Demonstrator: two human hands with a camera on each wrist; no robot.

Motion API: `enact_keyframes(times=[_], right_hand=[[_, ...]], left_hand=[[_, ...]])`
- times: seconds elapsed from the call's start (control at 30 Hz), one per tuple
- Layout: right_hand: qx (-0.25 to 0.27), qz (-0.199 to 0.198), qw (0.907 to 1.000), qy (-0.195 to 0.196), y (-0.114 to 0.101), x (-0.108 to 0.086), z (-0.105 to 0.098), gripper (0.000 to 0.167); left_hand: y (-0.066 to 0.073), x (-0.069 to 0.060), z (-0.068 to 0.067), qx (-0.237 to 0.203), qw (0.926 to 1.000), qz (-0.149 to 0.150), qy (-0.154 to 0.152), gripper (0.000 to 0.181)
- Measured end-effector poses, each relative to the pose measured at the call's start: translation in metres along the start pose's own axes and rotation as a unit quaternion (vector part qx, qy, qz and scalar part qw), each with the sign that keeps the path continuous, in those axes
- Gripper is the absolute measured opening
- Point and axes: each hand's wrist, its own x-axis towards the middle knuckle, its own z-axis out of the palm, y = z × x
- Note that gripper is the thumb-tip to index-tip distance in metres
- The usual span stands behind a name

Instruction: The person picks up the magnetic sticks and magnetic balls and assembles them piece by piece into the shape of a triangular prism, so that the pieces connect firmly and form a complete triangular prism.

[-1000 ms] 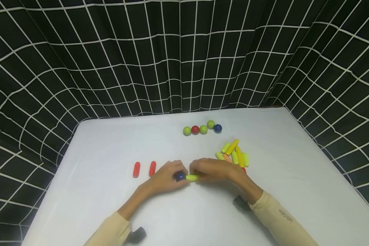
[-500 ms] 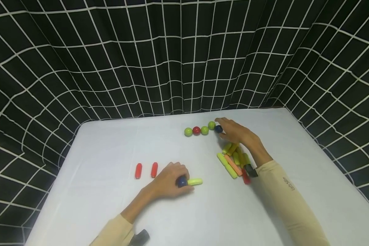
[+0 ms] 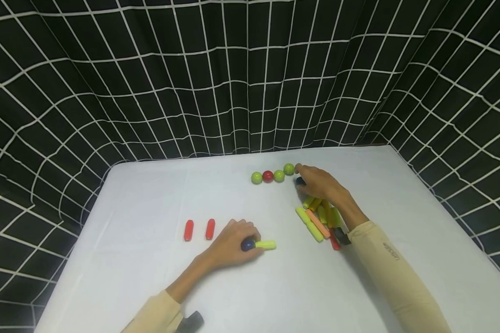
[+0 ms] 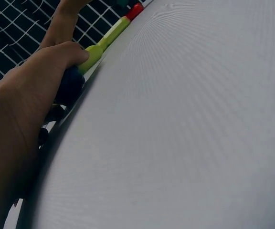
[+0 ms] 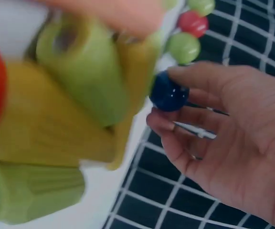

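Observation:
My left hand (image 3: 233, 243) curls round a dark blue ball (image 3: 247, 244) on the white table. A short yellow-green stick (image 3: 267, 245) lies end-on against that ball, on its right. In the left wrist view the thumb rests at the near end of the stick (image 4: 92, 56). Farther back on the right, my right hand (image 3: 316, 183) holds a second dark blue ball (image 3: 300, 181). The right wrist view shows this glossy ball (image 5: 169, 92) pinched between thumb and fingertips.
Left of the right hand runs a row of green balls (image 3: 279, 175) and a red ball (image 3: 268, 176). A pile of yellow, green, orange (image 3: 318, 224) and red sticks lies under the right wrist. Two red sticks (image 3: 189, 230) lie at left. A black gridded curtain (image 3: 191, 92) surrounds the table.
My right hand has left the yellow-green stick, moved back and right, and taken the blue ball at the row's end, pulling it slightly away. My left hand stays on its ball.

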Motion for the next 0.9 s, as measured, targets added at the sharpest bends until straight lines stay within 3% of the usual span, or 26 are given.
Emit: enact_keyframes(times=[0.17,0.3,0.43,0.7,0.8,0.9], right_hand=[[0.061,-0.073,0.9924,-0.079,-0.026,-0.033,-0.001,0.043],[0.057,-0.136,0.9798,-0.135,-0.044,-0.057,0.011,0.034],[0.053,-0.171,0.9707,-0.160,-0.056,-0.069,0.022,0.028],[0.060,-0.159,0.9668,-0.191,-0.063,-0.075,0.024,0.039],[0.076,-0.145,0.9677,-0.191,-0.057,-0.079,0.012,0.045],[0.099,-0.122,0.9731,-0.169,-0.044,-0.083,-0.005,0.043]], left_hand=[[0.002,0.000,0.002,-0.010,0.9999,-0.009,0.001,0.019],[0.006,0.000,0.002,-0.007,0.9999,-0.011,0.009,0.019],[0.009,0.001,0.002,0.006,0.9998,0.004,0.021,0.019],[0.009,0.002,0.002,0.009,0.9997,0.008,0.019,0.025],[0.009,0.002,0.002,0.008,0.9998,0.003,0.015,0.027],[0.007,0.001,0.003,0.015,0.9998,-0.001,0.016,0.023]])
